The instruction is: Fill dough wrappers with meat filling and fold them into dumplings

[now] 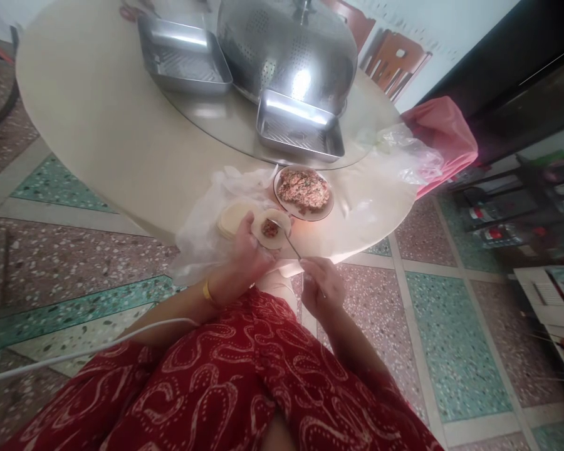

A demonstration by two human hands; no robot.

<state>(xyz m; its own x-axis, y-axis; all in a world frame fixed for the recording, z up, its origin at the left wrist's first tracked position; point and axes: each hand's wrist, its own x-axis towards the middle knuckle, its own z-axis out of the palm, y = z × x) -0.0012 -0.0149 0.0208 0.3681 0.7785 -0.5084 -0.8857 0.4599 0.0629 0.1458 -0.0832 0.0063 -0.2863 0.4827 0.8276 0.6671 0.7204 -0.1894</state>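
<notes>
A round, pale dumpling wrapper (264, 243) lies across my left hand (254, 252), with the thumb over its edge. In its middle sits a small heap of minced filling (269, 229). My right hand (323, 283) is closed around the handle of a thin metal spoon (291, 245), whose tip reaches the filling. Just left of the held wrapper is a stack of wrappers (235, 218) on a crumpled white plastic bag (200, 216). Beyond my hands stands a bowl (329, 210) of minced filling with green bits.
On the round table (89, 119) a glass turntable (207, 128) carries a large perforated metal cover (286, 50). A metal tray (185, 59) and a smaller tray (301, 128) lie by it. A pink bag (451, 134) hangs at the right edge. A white cable (89, 351) crosses my left side.
</notes>
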